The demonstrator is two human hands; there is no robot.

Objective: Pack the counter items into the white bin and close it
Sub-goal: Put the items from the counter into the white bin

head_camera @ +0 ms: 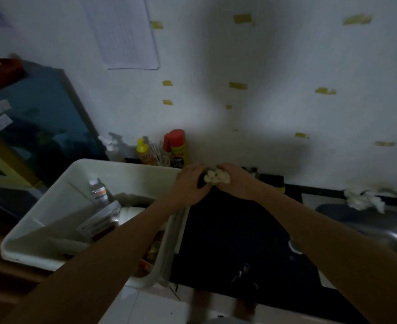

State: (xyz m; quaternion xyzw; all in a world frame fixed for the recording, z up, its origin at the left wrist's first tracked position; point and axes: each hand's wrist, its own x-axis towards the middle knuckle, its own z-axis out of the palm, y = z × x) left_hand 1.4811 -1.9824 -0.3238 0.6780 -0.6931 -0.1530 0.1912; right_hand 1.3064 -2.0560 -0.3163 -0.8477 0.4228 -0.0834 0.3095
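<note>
The white bin (52, 206) stands open at the left of the dark counter (235, 235). Inside it lie a small clear bottle (98, 191), a flat box (99, 224) and other packets. At the back of the counter, just right of the bin's far corner, my left hand (190, 183) and my right hand (236, 181) together hold a pale lumpy bunch (216, 178) that looks like garlic bulbs. Both hands curl round it. No lid is visible.
Behind the bin stand a red-capped spray can (177, 148), a yellow bottle (143, 152) and a clear spray bottle (115, 146) against the wall. A steel sink (379, 225) with a white rag (363, 198) lies at the right. A dark cabinet (36, 118) is at the left.
</note>
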